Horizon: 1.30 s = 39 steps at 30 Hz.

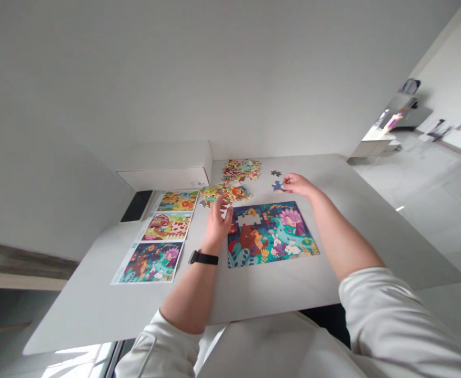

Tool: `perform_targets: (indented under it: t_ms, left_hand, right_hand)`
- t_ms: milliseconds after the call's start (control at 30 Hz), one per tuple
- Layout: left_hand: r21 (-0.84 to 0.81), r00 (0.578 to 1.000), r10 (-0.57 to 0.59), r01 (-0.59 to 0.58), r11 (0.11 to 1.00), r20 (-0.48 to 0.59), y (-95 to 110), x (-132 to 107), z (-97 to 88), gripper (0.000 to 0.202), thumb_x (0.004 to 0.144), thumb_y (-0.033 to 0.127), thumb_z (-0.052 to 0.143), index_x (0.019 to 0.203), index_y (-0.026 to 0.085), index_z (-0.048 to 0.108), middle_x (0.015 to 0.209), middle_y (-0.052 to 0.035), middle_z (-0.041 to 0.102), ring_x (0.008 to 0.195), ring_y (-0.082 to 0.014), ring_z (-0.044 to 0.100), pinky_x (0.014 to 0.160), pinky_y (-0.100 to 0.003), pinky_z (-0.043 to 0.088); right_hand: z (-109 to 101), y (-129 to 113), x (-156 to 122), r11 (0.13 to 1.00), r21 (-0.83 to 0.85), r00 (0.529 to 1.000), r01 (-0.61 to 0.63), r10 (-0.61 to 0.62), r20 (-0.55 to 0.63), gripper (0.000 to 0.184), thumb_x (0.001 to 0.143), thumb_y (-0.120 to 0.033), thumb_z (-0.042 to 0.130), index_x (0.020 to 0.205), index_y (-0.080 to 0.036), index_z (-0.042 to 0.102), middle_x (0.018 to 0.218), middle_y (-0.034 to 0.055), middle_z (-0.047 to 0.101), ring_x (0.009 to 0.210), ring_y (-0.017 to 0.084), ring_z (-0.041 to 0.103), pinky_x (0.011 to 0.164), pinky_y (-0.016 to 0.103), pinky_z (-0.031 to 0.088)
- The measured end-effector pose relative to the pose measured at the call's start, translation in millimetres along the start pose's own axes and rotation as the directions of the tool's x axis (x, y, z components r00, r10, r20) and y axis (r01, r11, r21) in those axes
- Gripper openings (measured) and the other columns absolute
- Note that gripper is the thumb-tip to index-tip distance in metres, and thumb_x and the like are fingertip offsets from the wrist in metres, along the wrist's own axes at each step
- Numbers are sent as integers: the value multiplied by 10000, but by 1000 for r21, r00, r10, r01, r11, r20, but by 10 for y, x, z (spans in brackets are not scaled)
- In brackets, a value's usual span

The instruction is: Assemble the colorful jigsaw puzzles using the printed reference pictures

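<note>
The right hand pinched a blue puzzle piece at its fingertips. The piece sat low over the table, just beyond the far edge of the assembled puzzle. The left hand hovered at the puzzle's far left corner, beside the pile of loose pieces, fingers loosely curled. Whether it gripped anything could not be determined.

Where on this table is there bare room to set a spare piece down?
Bare: the table right of the puzzle, and the near strip in front of puzzle and picture cards. Crowded: between box and puzzle, where the piece piles and left hand sit; right hand pinches a loose piece.
</note>
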State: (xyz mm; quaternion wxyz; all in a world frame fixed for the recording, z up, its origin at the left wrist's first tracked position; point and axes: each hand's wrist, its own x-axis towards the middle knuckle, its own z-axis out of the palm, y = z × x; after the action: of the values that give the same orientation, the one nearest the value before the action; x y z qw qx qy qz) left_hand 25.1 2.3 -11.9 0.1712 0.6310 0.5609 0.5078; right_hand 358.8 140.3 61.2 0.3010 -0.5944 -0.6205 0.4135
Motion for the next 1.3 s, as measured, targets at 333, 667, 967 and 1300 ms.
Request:
perform_targets:
  t_ms: [333,667,967,1300]
  left_hand:
    - [-250,986,-129,152,956,107,211,-86,-10,370,988,523,729,1214,229,737,1251,-108,743,1014,-206,719,809,-306,607]
    - [-483,958,-231,285,828,170,238,-79,-3,501,866,605,841,1131,192,736,965,-37,730,759,-124,653,645,-229,501]
    - [-518,953,-183,285,807,239,257,-76,23,518,855,607,870,1130,198,710,1013,-44,741,779,-132,682,687,-260,551]
    - [-429,900,-59,263,864,432,379,-121,6,473,855,588,875,1061,172,784,934,-59,755,754,-143,628,684,-274,502]
  right_hand:
    - [946,-13,-1026,811,585,996,12,-58,61,550,616,-524,940,944,-266,582,860,-57,644,791,159,701,716,280,573]
    - [1097,23,-1047,728,686,998,-13,-35,57,525,667,-495,911,927,-280,509,871,-54,671,858,170,734,881,359,627]
    - [1119,18,-1072,817,574,994,58,-100,42,512,678,-562,883,933,-283,537,883,-49,646,847,175,687,805,321,600]
    - [1261,23,-1097,894,372,940,250,-316,128,471,764,-578,826,1078,-243,719,967,26,774,928,217,711,894,366,567]
